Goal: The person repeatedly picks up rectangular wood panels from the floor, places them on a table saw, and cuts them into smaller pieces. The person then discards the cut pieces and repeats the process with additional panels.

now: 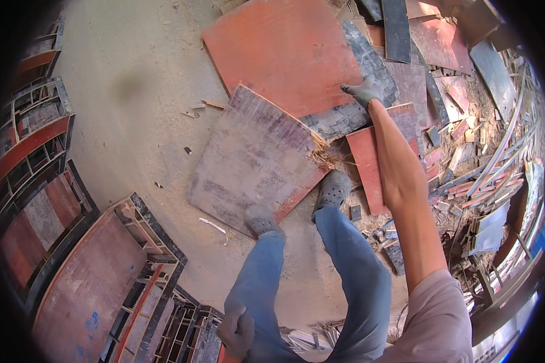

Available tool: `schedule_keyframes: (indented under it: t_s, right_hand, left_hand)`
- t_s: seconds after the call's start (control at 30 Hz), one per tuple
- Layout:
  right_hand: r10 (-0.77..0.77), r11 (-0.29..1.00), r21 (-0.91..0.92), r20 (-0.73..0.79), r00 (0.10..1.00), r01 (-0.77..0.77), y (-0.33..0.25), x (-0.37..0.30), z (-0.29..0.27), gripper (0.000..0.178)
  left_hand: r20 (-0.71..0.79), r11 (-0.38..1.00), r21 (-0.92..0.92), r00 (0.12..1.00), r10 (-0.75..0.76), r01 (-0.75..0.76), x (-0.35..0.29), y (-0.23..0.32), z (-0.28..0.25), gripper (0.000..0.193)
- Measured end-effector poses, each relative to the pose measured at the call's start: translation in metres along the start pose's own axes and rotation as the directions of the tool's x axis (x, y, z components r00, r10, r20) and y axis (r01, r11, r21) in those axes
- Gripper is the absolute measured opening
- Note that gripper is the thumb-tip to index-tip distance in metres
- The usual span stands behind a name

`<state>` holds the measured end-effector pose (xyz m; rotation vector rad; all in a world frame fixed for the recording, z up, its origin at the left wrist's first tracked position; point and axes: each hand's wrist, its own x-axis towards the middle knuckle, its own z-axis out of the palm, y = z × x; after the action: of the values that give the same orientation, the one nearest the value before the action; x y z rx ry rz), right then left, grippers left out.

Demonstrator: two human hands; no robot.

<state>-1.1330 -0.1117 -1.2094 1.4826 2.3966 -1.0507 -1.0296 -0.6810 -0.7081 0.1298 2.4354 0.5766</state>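
Observation:
My right arm stretches forward, and its grey-gloved right hand (364, 92) grips the right edge of a large orange-red plywood board (278, 51). The fingers under that edge are hidden. Part of the board lies over a dark, worn board (336, 120). Nearer my feet is a greyish-purple plywood board (248, 160) with a splintered right corner; my left clog (261, 219) rests on or against its near edge. Down by my left thigh, my gloved left hand (236, 330) is curled closed, with nothing visible in it.
Framed panels (91, 284) are stacked along the left side. Offcuts and broken wood strips (466, 163) litter the right. A smaller red board (369, 169) lies beside my right clog (333, 189). Splinters and sawdust dot the concrete floor (139, 121).

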Motion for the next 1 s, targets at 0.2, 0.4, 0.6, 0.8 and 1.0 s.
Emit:
schedule_keyframes:
  t_s: [0.2, 0.4, 0.6, 0.8, 1.0]
  right_hand:
    - [-0.048, 0.898, 0.428, 0.324, 0.945, -0.101, -0.057, -0.019, -0.066, 0.052]
    - [-0.251, 0.957, 0.175, 0.110, 0.962, 0.230, -0.199, -0.169, -0.124, 0.038]
    - [-0.462, 0.870, 0.129, -0.123, 0.878, 0.476, -0.297, -0.429, -0.295, 0.018]
    - [-0.582, 0.808, 0.157, 0.063, 0.811, 0.568, -0.278, -0.673, -0.435, 0.021]
    - [-0.315, 0.949, -0.099, -0.321, 0.893, 0.299, -0.159, -0.817, -0.531, 0.075]
  left_hand:
    - [-0.070, 0.997, 0.041, 0.995, 0.064, -0.062, -0.015, -0.032, 0.011, 0.020]
    - [-0.008, 0.994, -0.004, 0.994, -0.111, 0.111, -0.052, -0.010, 0.003, 0.032]
    - [0.281, 0.401, -0.875, 0.959, -0.031, 0.269, 0.041, 0.196, -0.049, 0.083]
    - [0.452, 0.494, -0.774, 0.892, -0.007, 0.396, -0.038, 0.203, -0.088, 0.038]
    - [0.570, 0.477, -0.754, 0.811, 0.133, 0.451, -0.188, 0.089, -0.162, 0.040]
